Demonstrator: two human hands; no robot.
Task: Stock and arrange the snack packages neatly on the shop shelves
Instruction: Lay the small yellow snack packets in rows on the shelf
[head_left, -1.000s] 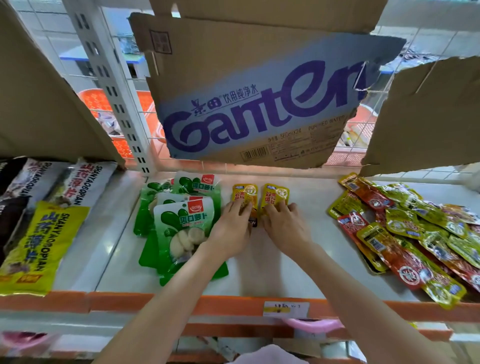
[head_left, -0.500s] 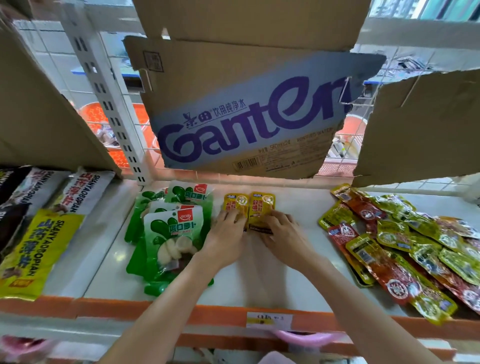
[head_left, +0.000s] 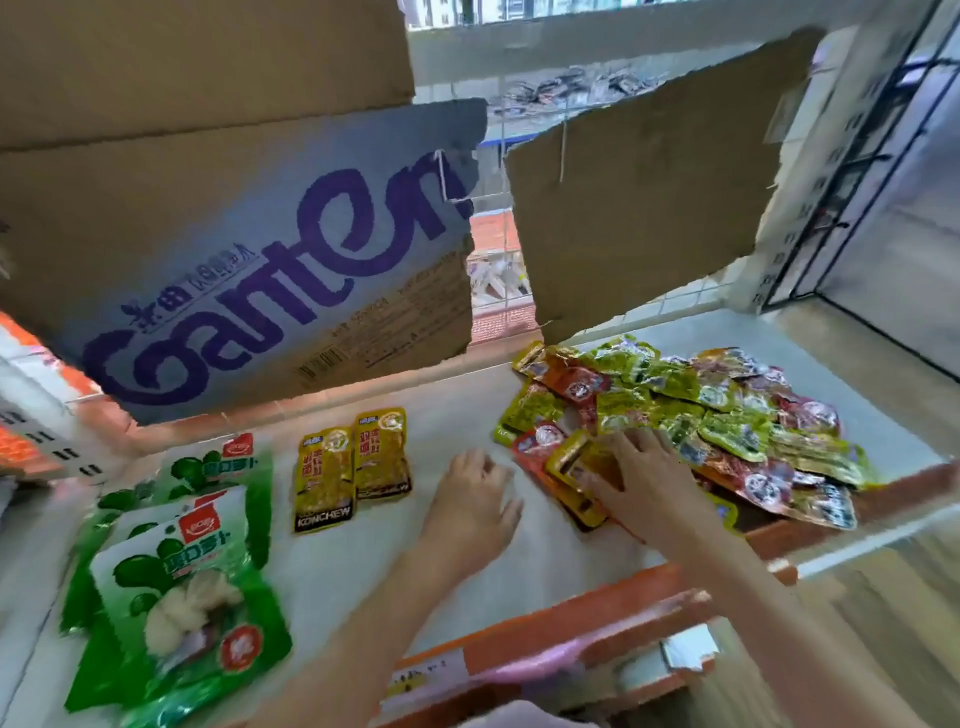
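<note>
I see right hand (head_left: 641, 488) on near-left edge of loose snack pile (head_left: 691, 415), fingers (head_left: 644, 441) spread flat on packets, nothing gripped | left hand (head_left: 470, 501) relaxed, open over shelf (head_left: 457, 410), beside pile | two yellow packs (head_left: 353, 467) side by side, left of both hands, untouched

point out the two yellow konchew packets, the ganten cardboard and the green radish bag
yellow konchew packets (head_left: 353, 470), head view, where the two meet
ganten cardboard (head_left: 270, 291), head view, purple lettering
green radish bag (head_left: 182, 587), head view, front panel

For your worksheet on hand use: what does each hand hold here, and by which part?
Left hand: nothing. Right hand rests on the loose pile of yellow and red foil snack sachets; whether it has a grip is unclear.
</note>
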